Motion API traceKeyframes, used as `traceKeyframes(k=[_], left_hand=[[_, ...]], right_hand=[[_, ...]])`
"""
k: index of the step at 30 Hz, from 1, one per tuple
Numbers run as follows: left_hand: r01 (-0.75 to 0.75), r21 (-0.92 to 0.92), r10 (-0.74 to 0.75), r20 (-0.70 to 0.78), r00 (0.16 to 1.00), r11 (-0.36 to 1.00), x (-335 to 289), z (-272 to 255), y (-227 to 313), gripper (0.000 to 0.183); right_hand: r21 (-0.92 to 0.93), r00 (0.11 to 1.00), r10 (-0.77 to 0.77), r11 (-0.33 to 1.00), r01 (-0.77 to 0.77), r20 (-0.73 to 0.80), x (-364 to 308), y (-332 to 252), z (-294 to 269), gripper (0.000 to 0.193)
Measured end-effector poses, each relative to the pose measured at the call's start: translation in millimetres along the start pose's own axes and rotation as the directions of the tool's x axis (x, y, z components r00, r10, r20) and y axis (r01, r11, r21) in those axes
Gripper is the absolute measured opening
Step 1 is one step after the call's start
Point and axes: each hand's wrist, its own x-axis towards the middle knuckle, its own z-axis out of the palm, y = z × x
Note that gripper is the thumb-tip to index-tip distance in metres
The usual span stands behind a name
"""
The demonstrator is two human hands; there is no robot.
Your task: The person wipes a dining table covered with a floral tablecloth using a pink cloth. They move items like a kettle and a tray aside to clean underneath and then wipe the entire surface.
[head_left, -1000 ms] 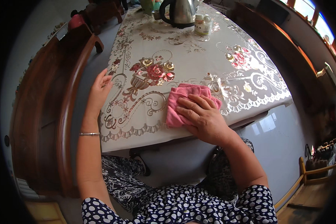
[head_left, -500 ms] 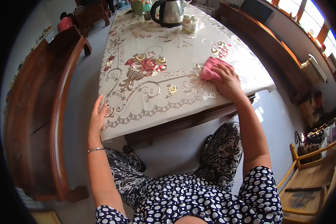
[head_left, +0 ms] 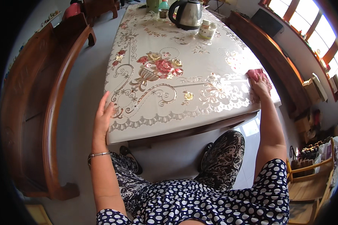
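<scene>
A pink cloth (head_left: 254,74) lies bunched on the table's near right part, beside the right edge. My right hand (head_left: 261,87) presses down on it, fingers over the cloth. My left hand (head_left: 103,114) rests at the table's near left corner, fingers extended and thumb apart, holding nothing. Beneath both hands spreads a cream floral tablecloth (head_left: 202,71) with red roses and silvery scrollwork, its border hanging over the table's front.
Toward the far end stand a steel kettle (head_left: 188,15) with a black handle, white bottles (head_left: 206,30) and a small glass jar (head_left: 163,14). A wooden bench (head_left: 60,86) runs along the left. At the lower right is a wooden chair (head_left: 311,187).
My right hand has slid the pink cloth rightward to the table's right edge. My left hand stays at the left corner. The whole view has shifted slightly.
</scene>
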Motion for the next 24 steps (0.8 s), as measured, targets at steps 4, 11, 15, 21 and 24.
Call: traceKeyframes(k=[4, 11, 15, 21, 24], left_hand=[[0.032, -0.026, -0.032, -0.007, 0.999, 0.999, -0.3, -2.4, -1.8, 0.051], [-0.049, 0.103, 0.052, -0.030, 0.998, 0.993, 0.4, -1.2, -4.3, 0.054], [-0.104, 0.114, 0.112, -0.065, 0.992, 0.988, 1.9, -0.4, -9.6, 0.056], [0.020, 0.004, -0.019, -0.163, 0.986, 1.000, 11.0, -19.0, -22.7, 0.066], [0.057, -0.064, -0.066, -0.145, 0.987, 0.996, 11.1, -26.5, -25.4, 0.074]], right_hand=[[0.157, 0.970, -0.241, 0.960, 0.231, 0.044, -9.4, -97.9, 0.4, 0.069], [0.228, 0.743, -0.670, 0.723, 0.652, -0.001, -93.8, -259.5, -17.5, 0.065], [0.278, 0.488, -0.870, 0.455, 0.846, -0.063, -163.0, -313.6, -27.0, 0.065], [0.335, 0.042, -0.949, -0.068, 0.940, -0.312, -270.0, -314.5, -42.9, 0.056], [0.333, -0.031, -0.916, -0.177, 0.926, -0.400, -283.7, -287.3, -45.7, 0.052]])
